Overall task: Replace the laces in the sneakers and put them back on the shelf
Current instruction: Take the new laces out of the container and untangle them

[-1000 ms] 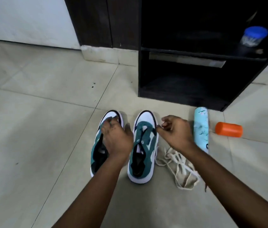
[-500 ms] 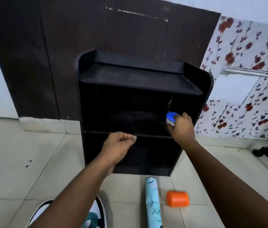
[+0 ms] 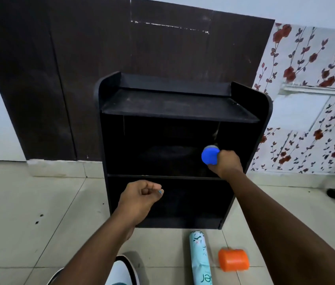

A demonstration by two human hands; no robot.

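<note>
**Lacing not confirmed; sneakers off the shelf**

While our right hand [image 3: 227,163] grips a blue-capped container [image 3: 210,155] at the middle tier of the black wooden shelf unit [image 3: 263,112], our left hand [image 3: 140,197] hangs curled before the lower tier, apparently empty. One white sneaker toe [image 3: 121,271] shows on the floor below. We judge relacing unverified and shelving outstanding. A pale blue spray can [image 3: 200,258] and orange plastic cap [image 3: 233,260] lie nearby.

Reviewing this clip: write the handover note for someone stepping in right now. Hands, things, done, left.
Right hand grips a blue-lidded jar at the middle level of the black shelf.
Left hand is curled in front of the lower level; it seems to pinch something tiny, unclear what.
One sneaker toe shows on the floor; spray can and orange cap lie beside it.
Done: nothing visible. Left: lacing, shelving the sneakers.
</note>
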